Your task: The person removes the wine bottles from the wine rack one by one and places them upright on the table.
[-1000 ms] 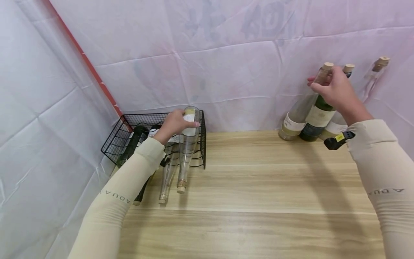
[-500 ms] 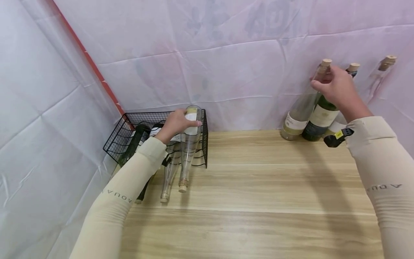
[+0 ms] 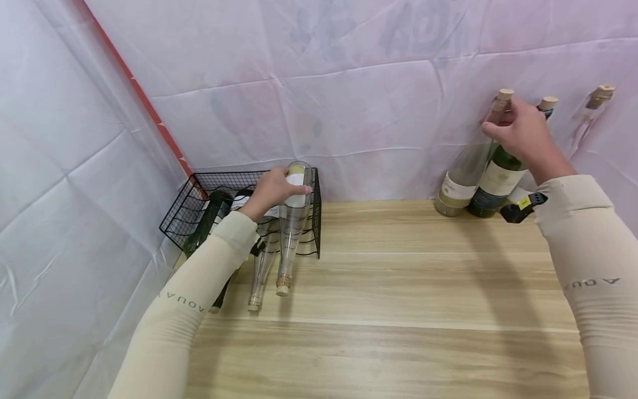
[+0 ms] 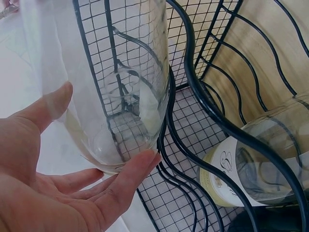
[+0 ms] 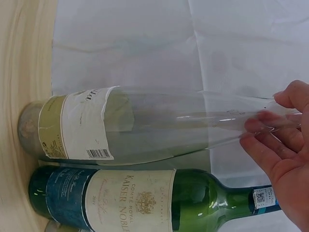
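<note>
My left hand (image 3: 273, 191) holds the base end of a clear glass bottle (image 3: 291, 235) lying in the black wire rack (image 3: 318, 227), its corked neck pointing toward me. In the left wrist view, thumb and fingers (image 4: 133, 174) curl about the bottle's base. On the right, my right hand (image 3: 525, 136) grips the neck of another clear corked bottle (image 3: 466, 160), which stands on the table by the back sheet. Right beside it stands a green wine bottle (image 5: 198, 200) with a cream label. A third corked bottle (image 3: 595, 102) is partly hidden behind my right hand and sleeve.
Within the rack lie a second clear bottle (image 3: 261, 271) and a dark green bottle (image 3: 206, 219), partly covered by my left arm. White sheets (image 3: 349, 122) hang behind and to the left of the wooden table (image 3: 389, 288).
The top of the clear bottle in my right hand has moved slightly left, away from the green bottle's neck. My left hand keeps its hold. The head view has shifted a little.
</note>
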Available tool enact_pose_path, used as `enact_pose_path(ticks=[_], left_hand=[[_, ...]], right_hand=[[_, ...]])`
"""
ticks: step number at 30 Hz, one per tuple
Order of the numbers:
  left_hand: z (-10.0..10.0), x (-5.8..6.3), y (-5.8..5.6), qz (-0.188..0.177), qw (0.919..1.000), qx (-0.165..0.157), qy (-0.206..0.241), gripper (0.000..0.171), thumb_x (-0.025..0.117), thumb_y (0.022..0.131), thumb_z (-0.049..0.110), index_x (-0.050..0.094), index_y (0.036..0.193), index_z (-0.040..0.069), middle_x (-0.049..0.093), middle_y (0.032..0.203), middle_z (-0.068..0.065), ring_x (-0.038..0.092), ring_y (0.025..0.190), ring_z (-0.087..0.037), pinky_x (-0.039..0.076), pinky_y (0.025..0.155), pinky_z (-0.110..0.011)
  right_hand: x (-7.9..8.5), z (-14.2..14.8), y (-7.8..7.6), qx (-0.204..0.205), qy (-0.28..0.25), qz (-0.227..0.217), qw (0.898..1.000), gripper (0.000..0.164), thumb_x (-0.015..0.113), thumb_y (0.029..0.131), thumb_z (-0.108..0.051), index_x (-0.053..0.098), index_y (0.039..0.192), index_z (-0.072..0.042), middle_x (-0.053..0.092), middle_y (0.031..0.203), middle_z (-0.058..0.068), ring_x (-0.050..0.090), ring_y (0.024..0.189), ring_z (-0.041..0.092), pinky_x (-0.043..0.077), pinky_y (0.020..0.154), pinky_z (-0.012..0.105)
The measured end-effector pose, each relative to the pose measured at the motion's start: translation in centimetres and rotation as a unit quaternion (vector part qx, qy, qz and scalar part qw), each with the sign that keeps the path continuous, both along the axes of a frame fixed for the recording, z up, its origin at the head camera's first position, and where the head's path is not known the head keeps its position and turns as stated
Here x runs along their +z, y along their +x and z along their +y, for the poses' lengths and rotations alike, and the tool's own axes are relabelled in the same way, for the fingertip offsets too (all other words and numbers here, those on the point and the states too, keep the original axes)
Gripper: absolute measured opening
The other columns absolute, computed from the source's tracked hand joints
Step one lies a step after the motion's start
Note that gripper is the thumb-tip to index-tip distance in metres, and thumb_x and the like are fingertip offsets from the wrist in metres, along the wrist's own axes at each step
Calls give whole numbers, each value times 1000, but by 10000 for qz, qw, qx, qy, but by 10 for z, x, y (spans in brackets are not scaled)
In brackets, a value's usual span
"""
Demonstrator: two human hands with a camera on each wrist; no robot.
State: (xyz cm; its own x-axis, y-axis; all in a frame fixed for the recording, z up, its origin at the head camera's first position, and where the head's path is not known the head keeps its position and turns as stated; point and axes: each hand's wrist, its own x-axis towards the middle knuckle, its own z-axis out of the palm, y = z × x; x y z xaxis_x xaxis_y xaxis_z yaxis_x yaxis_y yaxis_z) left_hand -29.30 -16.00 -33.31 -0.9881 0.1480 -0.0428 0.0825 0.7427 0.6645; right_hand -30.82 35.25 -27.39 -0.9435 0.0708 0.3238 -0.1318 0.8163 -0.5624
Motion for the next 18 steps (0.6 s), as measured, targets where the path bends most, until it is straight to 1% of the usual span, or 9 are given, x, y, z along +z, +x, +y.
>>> enact_pose_path(ticks=[4,9,12,14,17,18], left_hand=[[-1,-1,1,-68,10000,8,46,69,77,71,56,54,119,12,60,94,-6,59,78,-24,54,63,-42],[-2,0,2,-205,9996,45,207,64,77,73,52,54,117,12,61,94,-8,59,78,-27,55,63,-45],[-3,1,0,-272,9992,84,264,62,78,73,51,55,114,11,61,94,-9,60,78,-27,55,62,-45],[-3,1,-1,-306,9991,134,264,62,78,71,52,56,112,10,62,94,-9,60,77,-27,56,63,-45],[-4,0,-2,-361,9987,191,291,62,78,71,52,56,110,10,62,94,-9,60,77,-26,56,65,-46],[-4,0,-2,-377,9985,208,334,61,79,71,51,56,109,9,62,94,-9,60,77,-26,56,66,-47]], right_hand=[[0,2,0,-13,89,-121,9999,35,62,89,-36,50,111,-11,55,102,1,49,86,4,38,67,20],[0,1,2,-38,16,-294,9996,38,61,90,-38,48,116,-13,55,114,15,51,95,11,39,72,24],[1,0,4,-86,19,-325,9994,35,60,90,-38,48,115,-16,56,114,15,50,94,10,39,71,23],[2,-1,4,-109,58,-281,9995,36,60,90,-38,49,114,-14,56,114,17,50,93,11,37,69,22],[1,-3,6,-145,134,-271,9994,44,57,91,-38,47,120,-7,57,117,21,52,101,23,38,70,25],[0,-4,7,-160,171,-303,9993,48,56,92,-39,47,122,-4,55,120,24,52,104,28,39,72,28]])
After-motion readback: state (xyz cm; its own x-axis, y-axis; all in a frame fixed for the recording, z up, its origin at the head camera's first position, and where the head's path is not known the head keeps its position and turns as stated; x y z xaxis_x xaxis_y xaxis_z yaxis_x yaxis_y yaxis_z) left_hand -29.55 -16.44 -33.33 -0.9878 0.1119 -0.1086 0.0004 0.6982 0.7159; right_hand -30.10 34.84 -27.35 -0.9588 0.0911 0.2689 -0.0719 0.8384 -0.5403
